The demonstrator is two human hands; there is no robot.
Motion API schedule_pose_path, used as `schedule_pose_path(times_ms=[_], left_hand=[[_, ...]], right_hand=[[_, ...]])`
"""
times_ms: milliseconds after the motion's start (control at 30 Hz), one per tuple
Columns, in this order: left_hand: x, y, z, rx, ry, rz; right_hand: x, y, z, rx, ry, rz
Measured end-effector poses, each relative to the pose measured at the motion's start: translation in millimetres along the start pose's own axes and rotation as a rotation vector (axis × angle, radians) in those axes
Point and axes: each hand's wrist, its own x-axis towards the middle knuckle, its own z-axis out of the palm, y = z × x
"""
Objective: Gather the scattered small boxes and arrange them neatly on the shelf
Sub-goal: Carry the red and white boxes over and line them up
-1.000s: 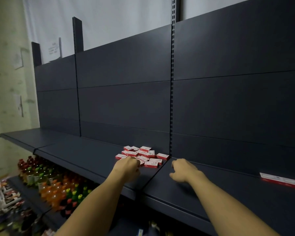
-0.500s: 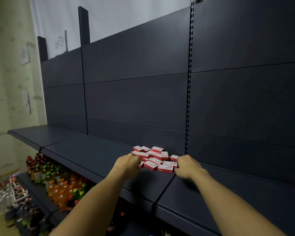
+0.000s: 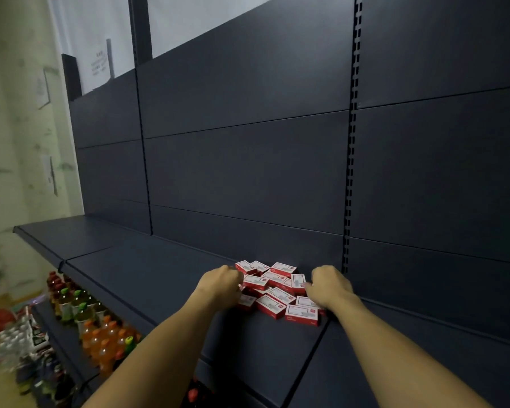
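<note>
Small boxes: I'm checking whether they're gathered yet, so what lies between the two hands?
In the head view, the small red-and-white boxes lie in a loose heap on the shelf, between the left hand and right hand.

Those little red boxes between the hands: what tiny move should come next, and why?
Probably draw both hands inward to bunch the boxes. The left hand and right hand already flank the pile, which lies jumbled at mixed angles on the shelf.

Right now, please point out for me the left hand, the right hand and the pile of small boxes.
left hand (image 3: 220, 282), head view, on the back of the hand.
right hand (image 3: 330, 285), head view, on the back of the hand.
pile of small boxes (image 3: 273, 303), head view, on one box's white top.
</note>
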Motion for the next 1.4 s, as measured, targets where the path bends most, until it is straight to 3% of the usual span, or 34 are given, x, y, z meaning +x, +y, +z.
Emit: schedule_pose_path(times_ms=[300,533,700,900,1133,1400], left_hand=[[41.6,-19.0,12.7,-0.177,0.044,0.057],[72.4,-9.5,20.9,-0.259,-0.107,0.162],[84.0,-11.3,23.6,-0.247,-0.130,0.230],[88.3,-20.1,27.1,-0.224,-0.029,0.274],[85.5,-32.7,12.7,-0.180,0.120,0.316],[83.9,-54.6,13.4,-0.184,0.146,0.299]], right_hand=[[33.7,-11.7,12.1,0.000,0.033,-0.015],[38.0,-9.0,10.9,-0.016,0.067,0.040],[35.6,-9.6,5.5,-0.040,0.041,0.129],[34.8,-27.4,4.6,-0.033,-0.077,0.170],[38.4,-51.0,4.8,0.013,-0.093,0.257],[39.7,-72.9,18.2,-0.012,-0.068,0.357]])
